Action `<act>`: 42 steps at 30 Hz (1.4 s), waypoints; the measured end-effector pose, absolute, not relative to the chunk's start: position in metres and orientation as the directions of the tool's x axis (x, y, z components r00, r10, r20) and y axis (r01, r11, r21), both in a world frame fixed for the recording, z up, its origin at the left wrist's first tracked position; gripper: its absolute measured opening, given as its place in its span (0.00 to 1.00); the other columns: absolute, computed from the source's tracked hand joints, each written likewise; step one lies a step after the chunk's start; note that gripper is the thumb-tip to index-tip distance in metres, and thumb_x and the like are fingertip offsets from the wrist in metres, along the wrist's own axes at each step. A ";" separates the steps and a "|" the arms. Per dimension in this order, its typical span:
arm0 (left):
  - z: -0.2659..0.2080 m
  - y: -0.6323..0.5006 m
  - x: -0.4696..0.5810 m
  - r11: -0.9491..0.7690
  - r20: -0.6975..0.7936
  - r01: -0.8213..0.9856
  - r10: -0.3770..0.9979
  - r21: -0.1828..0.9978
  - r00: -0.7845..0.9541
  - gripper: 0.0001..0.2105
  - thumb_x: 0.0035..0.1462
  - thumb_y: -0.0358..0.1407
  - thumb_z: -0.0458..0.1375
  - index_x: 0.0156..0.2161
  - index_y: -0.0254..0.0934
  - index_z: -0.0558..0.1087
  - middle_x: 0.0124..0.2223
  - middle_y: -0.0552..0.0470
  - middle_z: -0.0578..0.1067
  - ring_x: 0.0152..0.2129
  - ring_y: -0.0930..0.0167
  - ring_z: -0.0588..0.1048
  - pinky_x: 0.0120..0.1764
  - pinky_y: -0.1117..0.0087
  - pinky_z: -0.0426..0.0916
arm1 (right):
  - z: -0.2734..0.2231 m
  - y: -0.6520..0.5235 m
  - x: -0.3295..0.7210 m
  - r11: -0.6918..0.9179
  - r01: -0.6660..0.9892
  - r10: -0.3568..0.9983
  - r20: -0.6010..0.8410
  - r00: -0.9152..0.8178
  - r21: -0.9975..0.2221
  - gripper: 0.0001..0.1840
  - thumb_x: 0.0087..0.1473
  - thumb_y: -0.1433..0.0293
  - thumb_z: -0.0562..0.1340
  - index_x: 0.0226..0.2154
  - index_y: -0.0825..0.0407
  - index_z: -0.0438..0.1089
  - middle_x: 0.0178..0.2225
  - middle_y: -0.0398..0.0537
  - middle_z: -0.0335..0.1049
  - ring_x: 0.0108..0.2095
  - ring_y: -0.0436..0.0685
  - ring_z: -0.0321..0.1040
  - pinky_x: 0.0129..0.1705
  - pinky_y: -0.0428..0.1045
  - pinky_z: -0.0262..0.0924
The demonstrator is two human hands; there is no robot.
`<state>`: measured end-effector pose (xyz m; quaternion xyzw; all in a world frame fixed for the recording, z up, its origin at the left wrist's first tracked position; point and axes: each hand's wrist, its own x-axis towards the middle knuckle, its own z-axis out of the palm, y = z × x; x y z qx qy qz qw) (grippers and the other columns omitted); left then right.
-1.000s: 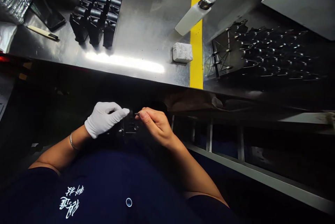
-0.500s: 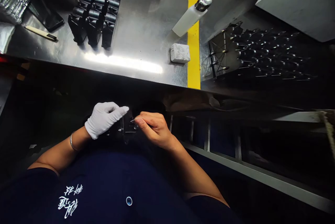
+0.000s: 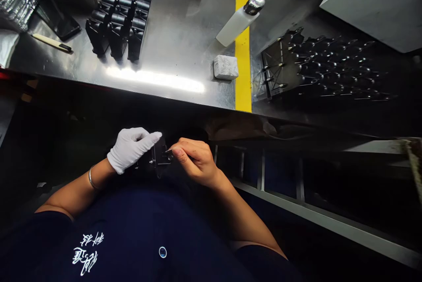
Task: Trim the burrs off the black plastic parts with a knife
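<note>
White cotton glove on the left hand (image 3: 130, 150), thumb and fingers closed on what appears to be the edge of a dark part (image 3: 160, 159). Part is in front of the body, below the bench edge, between the two hands; small bright fittings show on it, most of its outline lost in shadow.

Right hand (image 3: 196, 159) bare, thumb and forefinger pinched on a thin sliver (image 3: 169, 150), its tip pointing toward the dark part. Whether tip and part touch, cannot tell.

Step in hand, as I judge it: close work on the part, left side steadying, right side bringing the sliver to it. Next move calls for a firm left hold, a light right pinch and careful lining-up; poor light down here makes a slip or a miss likely.

On the metal bench (image 3: 184, 31): black moulded parts (image 3: 119, 22) in close rows; a white block (image 3: 225, 67) just beside the yellow stripe (image 3: 243, 88); a pale bottle (image 3: 236, 27) with a shiny top; to the right, looped dark pieces (image 3: 336, 64) standing crowded together.
</note>
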<state>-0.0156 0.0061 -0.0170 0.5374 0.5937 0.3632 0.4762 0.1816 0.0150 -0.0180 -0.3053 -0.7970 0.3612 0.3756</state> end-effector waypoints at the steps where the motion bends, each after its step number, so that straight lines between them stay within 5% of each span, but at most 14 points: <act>1: -0.017 0.006 -0.015 0.159 -0.176 0.291 0.984 0.943 0.033 0.21 0.53 0.45 0.60 0.16 0.35 0.64 0.16 0.58 0.61 0.16 0.79 0.58 0.20 0.74 0.55 | -0.018 0.015 0.181 0.565 0.219 0.753 0.389 -0.530 -0.796 0.13 0.61 0.74 0.54 0.28 0.53 0.69 0.21 0.44 0.67 0.21 0.48 0.61 0.23 0.45 0.56; 25: -0.016 0.008 -0.014 0.223 -0.239 0.274 0.971 0.935 0.026 0.20 0.51 0.48 0.60 0.17 0.35 0.68 0.16 0.58 0.63 0.15 0.79 0.60 0.20 0.75 0.55 | -0.021 0.014 0.181 0.572 0.209 0.745 0.396 -0.537 -0.793 0.12 0.60 0.77 0.55 0.26 0.54 0.67 0.19 0.41 0.60 0.20 0.46 0.56 0.24 0.44 0.52; 31: -0.012 0.001 -0.012 0.233 -0.265 0.274 0.960 0.933 0.086 0.20 0.48 0.49 0.63 0.17 0.35 0.69 0.17 0.56 0.66 0.16 0.78 0.62 0.19 0.75 0.56 | -0.021 0.015 0.191 0.335 0.051 0.682 0.205 -0.702 -0.941 0.20 0.63 0.73 0.53 0.19 0.53 0.58 0.18 0.38 0.52 0.19 0.45 0.50 0.22 0.44 0.47; 35: -0.007 0.000 -0.013 0.126 -0.161 0.275 0.981 0.953 0.108 0.19 0.48 0.46 0.64 0.16 0.35 0.68 0.16 0.57 0.65 0.15 0.78 0.60 0.19 0.75 0.55 | -0.014 0.017 0.200 0.159 -0.131 0.537 0.197 -0.820 -0.979 0.22 0.66 0.65 0.51 0.22 0.54 0.64 0.17 0.39 0.56 0.18 0.45 0.54 0.22 0.43 0.51; 39: -0.007 0.004 -0.015 0.028 -0.055 0.289 0.995 0.957 0.087 0.18 0.49 0.43 0.63 0.16 0.35 0.69 0.15 0.57 0.65 0.14 0.79 0.60 0.19 0.75 0.55 | -0.008 0.017 0.198 0.475 0.064 0.642 0.295 -0.708 -0.878 0.19 0.62 0.58 0.56 0.28 0.55 0.67 0.20 0.41 0.59 0.20 0.46 0.54 0.23 0.44 0.50; 42: -0.010 0.005 -0.015 0.013 -0.045 0.296 0.994 0.955 0.100 0.17 0.49 0.43 0.64 0.17 0.35 0.69 0.15 0.57 0.65 0.15 0.79 0.60 0.19 0.75 0.55 | -0.010 0.016 0.192 0.647 0.226 0.617 0.326 -0.716 -0.728 0.23 0.58 0.52 0.58 0.23 0.54 0.64 0.19 0.39 0.55 0.20 0.47 0.51 0.23 0.45 0.46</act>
